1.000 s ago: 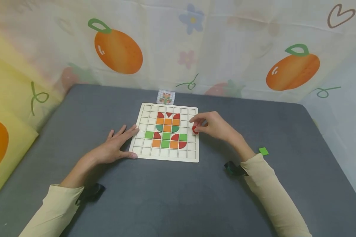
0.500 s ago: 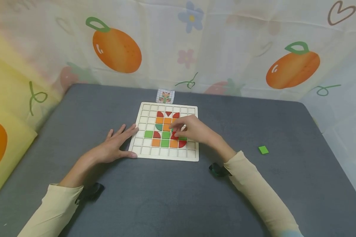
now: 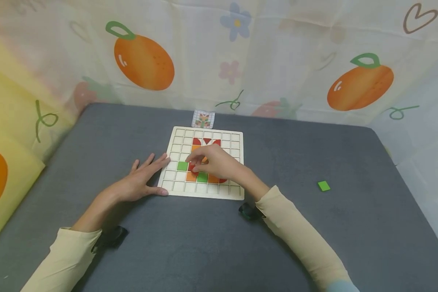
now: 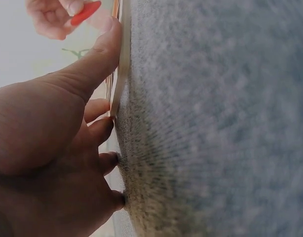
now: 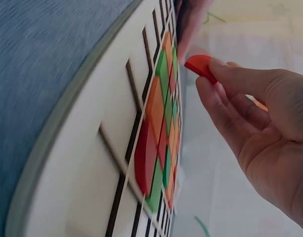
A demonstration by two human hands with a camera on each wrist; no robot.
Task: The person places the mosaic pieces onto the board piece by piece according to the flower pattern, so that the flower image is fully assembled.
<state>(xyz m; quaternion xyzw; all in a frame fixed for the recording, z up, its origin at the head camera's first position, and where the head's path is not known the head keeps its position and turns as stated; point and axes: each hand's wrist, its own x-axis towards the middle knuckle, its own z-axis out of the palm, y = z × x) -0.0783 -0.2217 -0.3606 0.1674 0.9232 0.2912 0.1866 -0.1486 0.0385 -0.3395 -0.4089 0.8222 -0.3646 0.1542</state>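
A white grid board (image 3: pixel 190 187) lies on the dark grey table, with red, orange and green tiles set in its squares. My left hand (image 3: pixel 135 184) rests with spread, straight fingers at the board's left edge. Over the board's middle, my right hand (image 3: pixel 219 162) pinches a red quarter-round tile (image 5: pixel 200 66) between thumb and finger. In the right wrist view that tile is held up off the board. The right hand hides several tiles in the head view. A green tile (image 3: pixel 183 166) sits left of the pinching fingers.
Behind the board lies a small pattern card (image 3: pixel 203 119). A loose green square tile (image 3: pixel 324 186) is on the table (image 3: pixel 350 227) at the right. A printed cloth (image 3: pixel 277 61) hangs along the table's back edge.
My right hand has moved left from the board's right edge to above its left-middle squares, still pinching the red tile. The left hand has stayed in place.
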